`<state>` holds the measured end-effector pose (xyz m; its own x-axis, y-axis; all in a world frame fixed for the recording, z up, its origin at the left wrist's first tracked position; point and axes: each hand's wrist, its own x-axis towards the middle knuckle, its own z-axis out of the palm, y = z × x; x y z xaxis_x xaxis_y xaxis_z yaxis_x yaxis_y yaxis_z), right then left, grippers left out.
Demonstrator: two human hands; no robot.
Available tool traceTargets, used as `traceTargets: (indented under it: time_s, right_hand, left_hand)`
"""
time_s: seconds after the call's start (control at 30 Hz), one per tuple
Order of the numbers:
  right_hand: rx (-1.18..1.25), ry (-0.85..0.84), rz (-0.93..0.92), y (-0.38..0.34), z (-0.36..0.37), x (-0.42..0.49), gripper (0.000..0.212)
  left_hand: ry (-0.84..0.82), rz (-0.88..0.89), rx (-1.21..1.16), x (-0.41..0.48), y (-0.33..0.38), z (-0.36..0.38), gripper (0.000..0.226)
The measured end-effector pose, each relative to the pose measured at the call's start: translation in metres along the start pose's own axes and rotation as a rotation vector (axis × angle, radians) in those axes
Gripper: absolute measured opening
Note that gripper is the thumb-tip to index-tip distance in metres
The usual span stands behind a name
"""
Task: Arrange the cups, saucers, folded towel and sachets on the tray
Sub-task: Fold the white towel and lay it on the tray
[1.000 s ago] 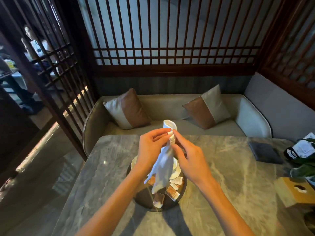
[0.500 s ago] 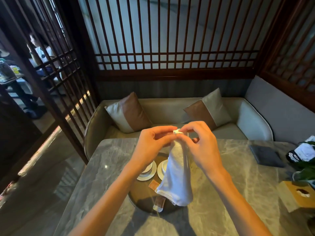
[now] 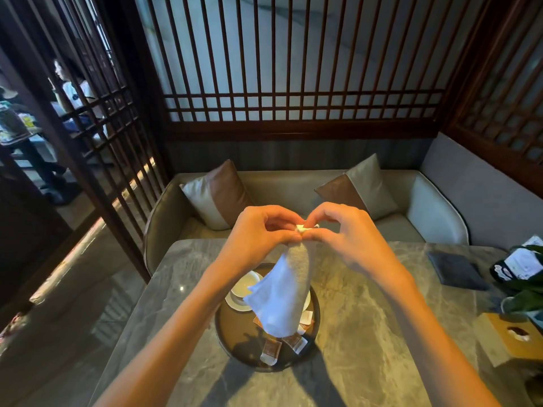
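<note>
A white towel (image 3: 282, 292) hangs down over a round dark tray (image 3: 232, 333) on the marble table. My left hand (image 3: 261, 233) and my right hand (image 3: 343, 233) both pinch its top edge, fingertips nearly touching. On the tray's far left a white cup (image 3: 246, 284) stands on a saucer (image 3: 233, 304). A second saucer (image 3: 306, 301) is mostly hidden behind the towel. Several brown and white sachets (image 3: 271, 351) lie on the tray's near part.
A dark flat pad (image 3: 454, 270) lies at the table's far right, with a plant (image 3: 526, 286) and a wooden tissue box (image 3: 511, 339) at the right edge. A sofa with two cushions (image 3: 217, 195) runs behind the table. A person sits beyond the lattice screen at left.
The towel has been unrolled from a bunched strip into a wider hanging sheet. Both hands have risen slightly and now hold its top edge side by side.
</note>
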<state>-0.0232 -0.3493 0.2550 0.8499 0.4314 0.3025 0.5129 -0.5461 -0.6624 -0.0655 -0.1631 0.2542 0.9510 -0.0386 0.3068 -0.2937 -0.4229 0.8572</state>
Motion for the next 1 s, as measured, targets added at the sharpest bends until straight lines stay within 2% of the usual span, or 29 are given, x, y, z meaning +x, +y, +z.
traceTargets:
  time_s: [0.23, 0.33, 0.43, 0.5, 0.6, 0.67, 0.77, 0.83, 0.9, 1.0]
  right_hand:
    - [0.095, -0.029, -0.039, -0.002, -0.007, 0.007, 0.019]
    - [0.070, -0.101, -0.034, -0.003, -0.007, 0.008, 0.014]
    - [0.025, -0.068, -0.067, -0.005, -0.009, 0.009, 0.012]
    - [0.059, -0.041, -0.081, -0.006, -0.011, 0.011, 0.008]
    - [0.166, -0.020, -0.081, -0.003, -0.013, 0.018, 0.005]
    - [0.179, 0.004, -0.095, 0.001, -0.018, 0.024, 0.006]
    - [0.159, 0.089, -0.124, 0.011, -0.031, 0.031, 0.005]
    - [0.126, 0.168, -0.137, 0.020, -0.040, 0.033, 0.005]
    - [0.113, 0.235, -0.136, 0.029, -0.048, 0.034, 0.002]
    - [0.135, 0.315, -0.103, 0.046, -0.058, 0.034, 0.002]
  left_hand:
    - [0.071, 0.005, 0.004, 0.003, 0.000, 0.001, 0.023]
    - [0.105, 0.011, 0.044, 0.004, -0.002, -0.001, 0.021]
    - [0.109, 0.030, -0.003, 0.003, -0.003, 0.000, 0.023]
    - [0.022, 0.026, -0.068, 0.003, -0.005, 0.001, 0.023]
    - [-0.240, -0.028, 0.001, 0.001, -0.022, 0.009, 0.011]
    - [-0.359, -0.080, 0.135, -0.002, -0.041, 0.015, 0.026]
    - [-0.429, -0.174, 0.162, -0.004, -0.065, 0.015, 0.031]
    - [-0.460, -0.207, 0.192, -0.004, -0.075, 0.009, 0.027]
    - [-0.490, -0.222, 0.225, -0.004, -0.083, 0.003, 0.015]
    - [-0.464, -0.197, 0.233, -0.004, -0.091, -0.005, 0.019]
